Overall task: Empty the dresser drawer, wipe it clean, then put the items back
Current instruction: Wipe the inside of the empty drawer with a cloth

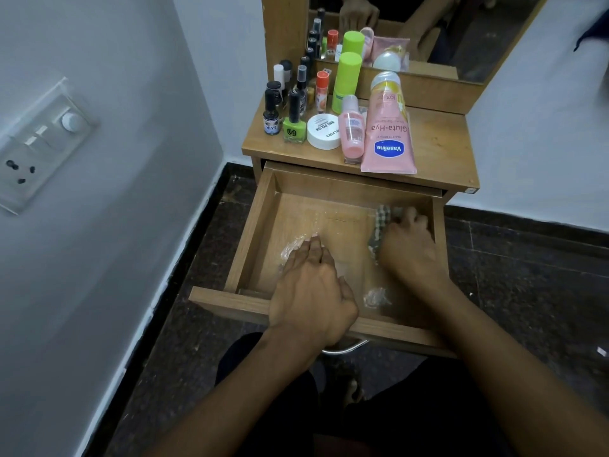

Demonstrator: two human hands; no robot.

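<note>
Pulled-out wooden dresser drawer [253, 239] at frame centre, emptied. Right hand [410, 249] at far-right corner, fingers [416, 220] curled and clamped on green-checked cloth [380, 227], close against right wall. Left hand [311, 288] flat, fingers together, pressing clear plastic liner [291, 247] onto drawer floor; open floor between hands. Above, on wooden tabletop [438, 150]: pink Vaseline tube [389, 133], green nail-polish bottle [293, 125], white round jar [324, 131], clustered left.
</note>
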